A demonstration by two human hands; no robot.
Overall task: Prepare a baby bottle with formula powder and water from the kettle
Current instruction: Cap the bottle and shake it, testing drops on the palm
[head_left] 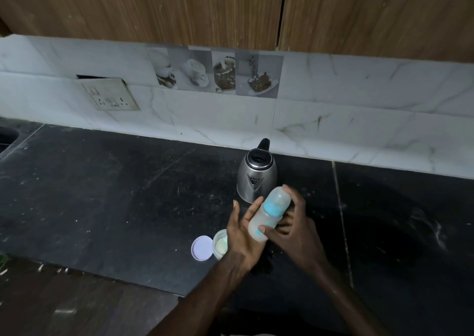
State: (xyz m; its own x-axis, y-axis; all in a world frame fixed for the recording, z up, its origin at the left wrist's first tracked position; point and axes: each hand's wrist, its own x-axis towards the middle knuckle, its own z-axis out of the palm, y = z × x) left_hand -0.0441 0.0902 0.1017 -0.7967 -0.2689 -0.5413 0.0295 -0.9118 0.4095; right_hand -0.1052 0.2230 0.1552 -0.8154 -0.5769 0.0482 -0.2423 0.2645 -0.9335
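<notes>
Hands together over the dark counter (102, 194), and between them, lifted off the surface, is the baby bottle (266, 216), tilted with its clear cap and blue collar pointing up and away towards the far right. The left hand (243, 235) is flat and released, fingers straight, palm pressed along the bottle's left side. The right hand (295, 230) is the one grasping: thumb laid across the near lower body of the bottle, fingers curled round behind the cap end. The bottle's body looks cloudy; I cannot tell what is inside.

Just beyond the hands stands the steel kettle (256, 176), lid down, spout facing near, black handle towards the wall. Near left of the hands sits the open formula tub (220, 244), pale powder showing, partly hidden behind the left wrist. Its round pale lid (201, 248) lies flat on the counter, right against the tub's left side.

Far side, marble-look wall tiles (359, 99) with a row of coffee pictures, a socket plate (110, 94) hanging loose at the left, and wooden cabinets (154, 7) above.
</notes>
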